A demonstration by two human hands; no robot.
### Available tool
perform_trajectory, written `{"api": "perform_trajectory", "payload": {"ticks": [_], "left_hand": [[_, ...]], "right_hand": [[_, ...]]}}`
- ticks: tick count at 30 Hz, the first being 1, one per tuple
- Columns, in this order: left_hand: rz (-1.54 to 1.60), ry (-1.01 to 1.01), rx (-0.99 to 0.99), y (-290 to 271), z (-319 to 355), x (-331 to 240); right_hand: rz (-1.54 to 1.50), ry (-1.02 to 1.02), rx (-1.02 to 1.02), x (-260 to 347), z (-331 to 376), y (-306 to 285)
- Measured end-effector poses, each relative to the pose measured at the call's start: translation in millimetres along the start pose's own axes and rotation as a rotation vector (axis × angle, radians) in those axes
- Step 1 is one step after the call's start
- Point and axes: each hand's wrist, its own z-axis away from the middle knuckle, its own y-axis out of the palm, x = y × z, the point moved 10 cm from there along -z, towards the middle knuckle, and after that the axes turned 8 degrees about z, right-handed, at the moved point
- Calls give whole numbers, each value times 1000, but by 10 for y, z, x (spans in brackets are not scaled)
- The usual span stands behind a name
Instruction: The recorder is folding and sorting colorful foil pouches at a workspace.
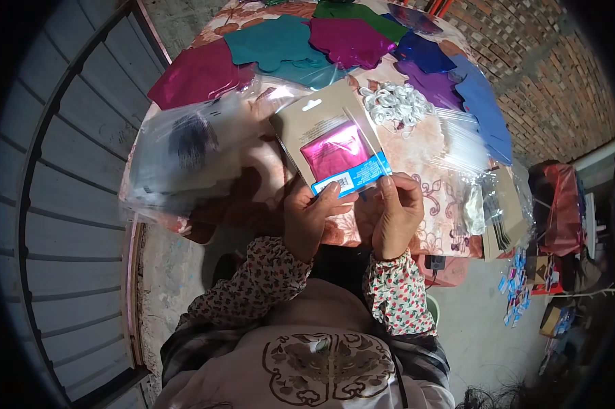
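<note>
Both my hands hold a flat package over the table, its lower edge toward me. It has a brown cardboard card (304,129) with a hang hole at the top, a shiny magenta foil piece (335,151) in the middle and a blue label (367,172) with a barcode along the bottom. My left hand (309,217) pinches the lower left corner, thumb on the label. The lower right corner is gripped by my right hand (398,210), thumb in front. Just left lies a pile of clear plastic bags (222,140); beyond the package sits a heap of white ribbon coils (396,105).
Teal (270,44), magenta (348,41), purple (427,85) and blue foil shapes (483,102) ring the far side of the patterned tablecloth (423,146). Thin white sticks (463,140) and bagged brown cards (502,204) lie at the right. A ribbed metal panel (79,238) stands left.
</note>
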Motion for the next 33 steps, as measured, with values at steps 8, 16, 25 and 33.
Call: {"api": "perform_trajectory", "payload": {"ticks": [8,16,25,33], "left_hand": [[-9,-45,20,8,0,14],[12,-260,0,35,157,189],[70,-208,42,160,212,303],[56,-223,18,163,240,361]], "right_hand": [[-361,313,40,-49,23,124],[-272,329,337,-179,27,179],[-352,403,254,-168,178,115],[-19,249,225,-73,118,-95]]}}
